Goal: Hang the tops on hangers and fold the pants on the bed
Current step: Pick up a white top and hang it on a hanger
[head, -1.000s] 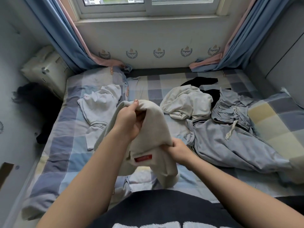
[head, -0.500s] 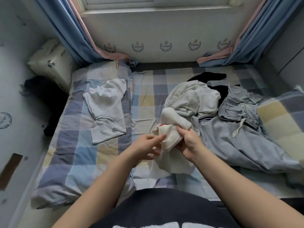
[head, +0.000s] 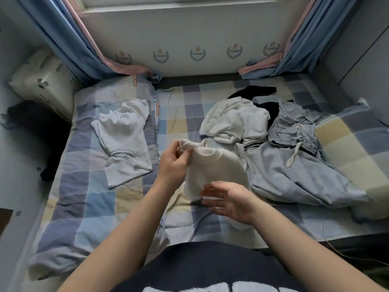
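The left hand (head: 174, 163) pinches the rolled edge of the soft cream garment (head: 219, 167); the right hand (head: 229, 202), fingers spread, hides its near part.

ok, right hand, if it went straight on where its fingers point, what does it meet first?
Most likely the lower part of the cream garment that the left hand grips: the right hand is open, fingers pointing leftward at it. Beyond that, the left forearm. Depth is unclear.

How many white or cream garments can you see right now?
3. A white shirt lies on the bed's left side; a cream garment is pinched by the left hand; a crumpled cream piece tops the right pile. More may be buried.
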The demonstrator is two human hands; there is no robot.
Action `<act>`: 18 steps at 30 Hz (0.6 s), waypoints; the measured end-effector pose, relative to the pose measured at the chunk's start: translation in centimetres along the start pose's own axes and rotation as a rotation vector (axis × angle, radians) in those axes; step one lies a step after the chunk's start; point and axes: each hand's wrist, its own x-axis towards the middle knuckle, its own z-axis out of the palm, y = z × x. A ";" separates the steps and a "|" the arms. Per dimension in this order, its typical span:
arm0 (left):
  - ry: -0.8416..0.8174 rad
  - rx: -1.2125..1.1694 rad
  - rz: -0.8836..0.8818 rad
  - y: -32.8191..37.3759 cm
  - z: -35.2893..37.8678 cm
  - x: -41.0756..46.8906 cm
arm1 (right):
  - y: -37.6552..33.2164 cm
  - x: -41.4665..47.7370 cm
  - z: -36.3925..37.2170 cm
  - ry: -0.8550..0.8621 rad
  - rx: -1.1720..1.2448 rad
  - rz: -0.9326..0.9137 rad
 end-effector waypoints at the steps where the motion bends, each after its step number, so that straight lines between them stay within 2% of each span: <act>1: -0.043 -0.011 -0.002 0.2 -0.5 0.0 | 0.0 -0.1 -0.4 0.044 -0.040 -0.038; 3: -0.140 0.003 0.022 0.6 -1.5 -0.2 | -0.6 0.0 -1.3 0.186 -0.088 -0.184; 5: -0.257 0.053 0.085 1.4 -2.7 -0.6 | -1.6 0.0 -2.0 0.256 -0.204 -0.377; 7: -0.360 0.114 0.155 2.9 -3.6 -0.9 | -2.7 0.0 -2.1 0.201 -0.412 -0.570; 10: -0.453 0.180 0.223 5.6 -4.3 -1.7 | -5.0 0.3 -0.6 0.038 -0.785 -0.731; 12: -0.460 0.207 0.267 7.1 -4.6 -2.3 | -6.9 0.7 1.4 -0.109 -1.014 -0.753; 14: -0.429 0.214 0.315 8.2 -5.2 -2.5 | -8.2 1.2 3.3 -0.258 -1.172 -0.672; 16: -0.353 0.227 0.355 8.8 -6.0 -2.5 | -8.5 1.7 4.2 -0.274 -1.225 -0.565; 18: -0.207 0.246 0.377 8.8 -7.2 -2.3 | -8.0 2.5 3.9 -0.174 -1.240 -0.530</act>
